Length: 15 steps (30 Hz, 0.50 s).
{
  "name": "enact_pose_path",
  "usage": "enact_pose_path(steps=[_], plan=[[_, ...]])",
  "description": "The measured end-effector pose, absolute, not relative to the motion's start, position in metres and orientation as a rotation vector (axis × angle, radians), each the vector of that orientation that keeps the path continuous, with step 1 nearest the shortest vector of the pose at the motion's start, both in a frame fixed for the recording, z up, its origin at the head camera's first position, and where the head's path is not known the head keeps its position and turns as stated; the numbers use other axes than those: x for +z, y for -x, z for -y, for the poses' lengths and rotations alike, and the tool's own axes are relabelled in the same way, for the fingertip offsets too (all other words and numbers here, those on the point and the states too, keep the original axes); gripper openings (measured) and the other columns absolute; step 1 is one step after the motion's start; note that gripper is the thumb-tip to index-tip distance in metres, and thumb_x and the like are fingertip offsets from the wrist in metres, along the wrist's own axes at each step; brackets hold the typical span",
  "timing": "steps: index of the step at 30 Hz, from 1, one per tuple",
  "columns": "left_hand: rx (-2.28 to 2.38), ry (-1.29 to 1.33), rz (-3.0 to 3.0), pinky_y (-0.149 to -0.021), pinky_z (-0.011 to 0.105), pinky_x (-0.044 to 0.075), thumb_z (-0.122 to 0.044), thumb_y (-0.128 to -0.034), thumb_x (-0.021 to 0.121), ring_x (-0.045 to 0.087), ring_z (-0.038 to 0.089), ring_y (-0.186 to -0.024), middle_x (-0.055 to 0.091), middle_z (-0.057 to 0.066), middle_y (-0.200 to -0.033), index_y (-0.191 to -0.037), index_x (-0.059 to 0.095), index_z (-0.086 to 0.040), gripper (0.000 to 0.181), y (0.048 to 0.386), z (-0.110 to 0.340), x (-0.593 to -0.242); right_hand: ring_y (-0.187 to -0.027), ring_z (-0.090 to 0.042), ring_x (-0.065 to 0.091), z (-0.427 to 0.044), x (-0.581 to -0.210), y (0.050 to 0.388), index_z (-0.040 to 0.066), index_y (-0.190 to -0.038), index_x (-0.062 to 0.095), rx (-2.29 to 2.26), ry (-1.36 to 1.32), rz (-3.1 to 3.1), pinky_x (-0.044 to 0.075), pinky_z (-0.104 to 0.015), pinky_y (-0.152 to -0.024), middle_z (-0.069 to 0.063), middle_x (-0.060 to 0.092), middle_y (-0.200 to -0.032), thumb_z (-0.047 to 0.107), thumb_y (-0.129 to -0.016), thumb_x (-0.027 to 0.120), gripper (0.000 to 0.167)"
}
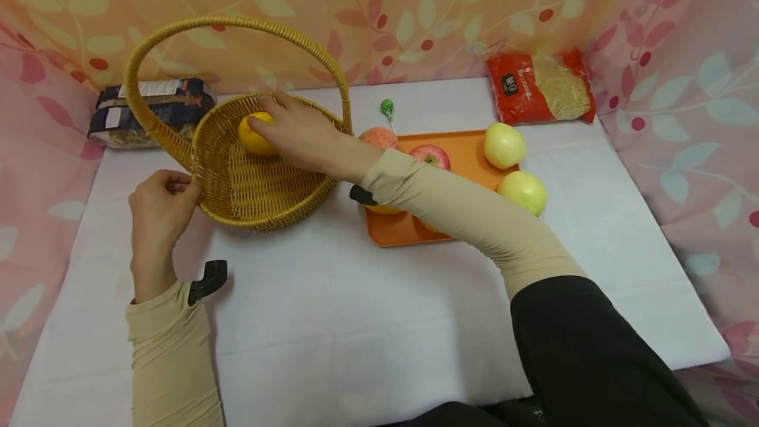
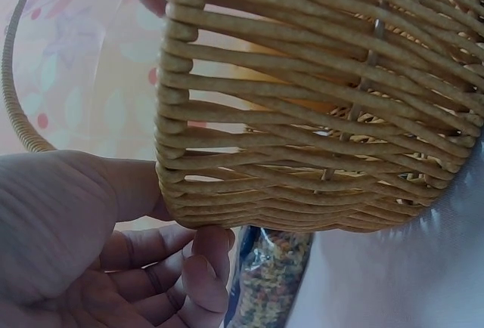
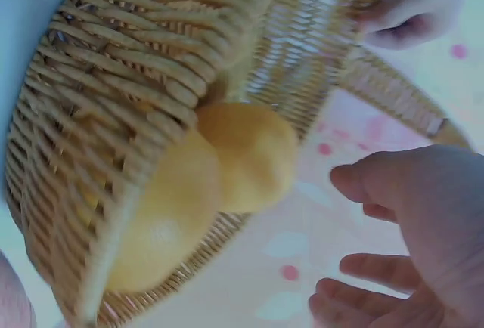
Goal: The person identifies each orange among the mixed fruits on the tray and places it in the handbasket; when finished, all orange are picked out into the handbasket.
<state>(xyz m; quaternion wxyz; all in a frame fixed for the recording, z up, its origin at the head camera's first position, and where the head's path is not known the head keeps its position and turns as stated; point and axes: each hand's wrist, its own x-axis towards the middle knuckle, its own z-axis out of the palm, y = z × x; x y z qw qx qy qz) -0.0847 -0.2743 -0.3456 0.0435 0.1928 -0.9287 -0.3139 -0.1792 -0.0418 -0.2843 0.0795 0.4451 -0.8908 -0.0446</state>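
A wicker basket [image 1: 273, 206] with a tall hoop handle stands at the left of the table. My left hand [image 1: 161, 213] pinches its near left rim; in the left wrist view thumb and fingers of that hand [image 2: 83, 230] meet at the woven edge [image 2: 178, 116]. Inside the basket lies an orange-yellow fruit [image 1: 255, 134], partly covered by my right hand [image 1: 305, 137], which is over the basket. Two round yellow-orange fruits [image 3: 162, 215] [image 3: 253, 158] show in the right wrist view; beside them my right hand [image 3: 412, 230] has its fingers apart, holding nothing.
An orange tray [image 1: 394, 236] at the centre right carries an apple [image 1: 431, 155] and other fruit, partly under my right sleeve. Pale green fruits [image 1: 504, 145] sit at its right side. A lollipop [image 1: 387, 108], a red packet [image 1: 539, 87] and a dark packet [image 1: 112, 117] lie behind.
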Motion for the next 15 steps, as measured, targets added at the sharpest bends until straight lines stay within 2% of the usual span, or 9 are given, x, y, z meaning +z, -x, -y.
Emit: enact_pose_path(steps=[4,8,15], plan=[[-0.961,-0.590,2.831,-0.048,0.017,0.040,-0.023,-0.0918,0.051,0.046,0.000,-0.057,0.064,0.017,-0.097,-0.113,0.064,0.003,0.035,0.086,0.272,-0.344,-0.138,-0.032,0.044,0.014,-0.267,0.165,0.017,-0.141,0.050,0.014,-1.367,2.637,0.044,-0.039,-0.108,-0.015,0.039,-0.153,0.013,-0.097,0.044,0.045],[-0.953,-0.601,2.827,-0.048,0.018,0.040,-0.022,-0.0917,0.052,0.046,0.001,-0.057,0.064,0.017,-0.096,-0.112,0.064,0.003,0.034,0.086,0.272,-0.343,-0.134,-0.030,0.049,-0.019,-0.256,0.151,0.015,-0.138,0.053,0.116,-1.390,2.550,0.050,-0.039,-0.100,-0.014,0.044,-0.150,0.013,-0.096,0.048,0.042],[-0.960,-0.608,2.834,-0.048,0.017,0.040,-0.025,-0.0924,0.052,0.046,0.000,-0.055,0.064,0.018,-0.096,-0.113,0.064,0.004,0.037,0.085,0.273,-0.344,-0.122,-0.032,0.058,-0.071,-0.262,0.135,0.011,-0.128,0.061,0.199,-1.393,2.447,0.051,-0.041,-0.097,-0.015,0.057,-0.137,0.016,-0.094,0.056,0.035]])
